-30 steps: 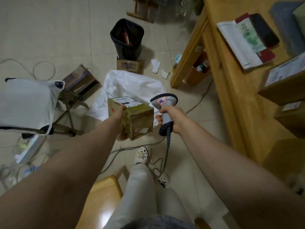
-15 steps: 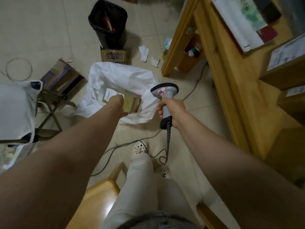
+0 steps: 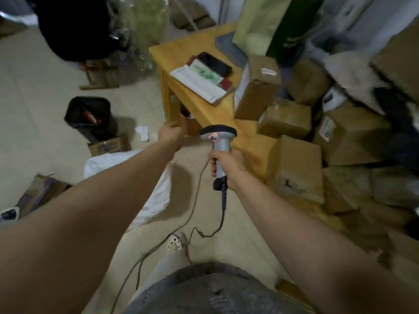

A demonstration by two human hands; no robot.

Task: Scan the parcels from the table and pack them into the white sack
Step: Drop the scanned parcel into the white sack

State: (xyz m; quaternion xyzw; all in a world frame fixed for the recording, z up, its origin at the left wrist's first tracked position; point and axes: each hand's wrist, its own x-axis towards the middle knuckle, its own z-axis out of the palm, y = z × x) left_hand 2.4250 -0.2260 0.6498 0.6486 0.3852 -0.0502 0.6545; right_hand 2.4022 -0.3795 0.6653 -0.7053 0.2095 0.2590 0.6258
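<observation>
We're gripping the barcode scanner (image 3: 219, 138) with our right hand (image 3: 229, 165), fingers (image 3: 213, 160) wrapped round it; our left hand (image 3: 170, 136) is hovering empty, fingers loose, beside the tabletop (image 3: 181, 48) piled with parcels (image 3: 294, 164).

My right grip (image 3: 227, 165) is wrapped round the handle of the scanner (image 3: 218, 134), which stands head up just off the near edge of the surface (image 3: 181, 51). Its cable (image 3: 223, 211) trails down to the floor (image 3: 34, 132). My left grip (image 3: 170, 135) is raised near the surface's corner leg, fingers loose, blurred. Brown cardboard parcels (image 3: 294, 164) are heaped across the right of the surface. A booklet (image 3: 199, 85) and a phone (image 3: 215, 63) lie at its far end. The white sack (image 3: 156, 200) lies on the floor under my left forearm. A black bin (image 3: 88, 114) stands beyond it.
</observation>
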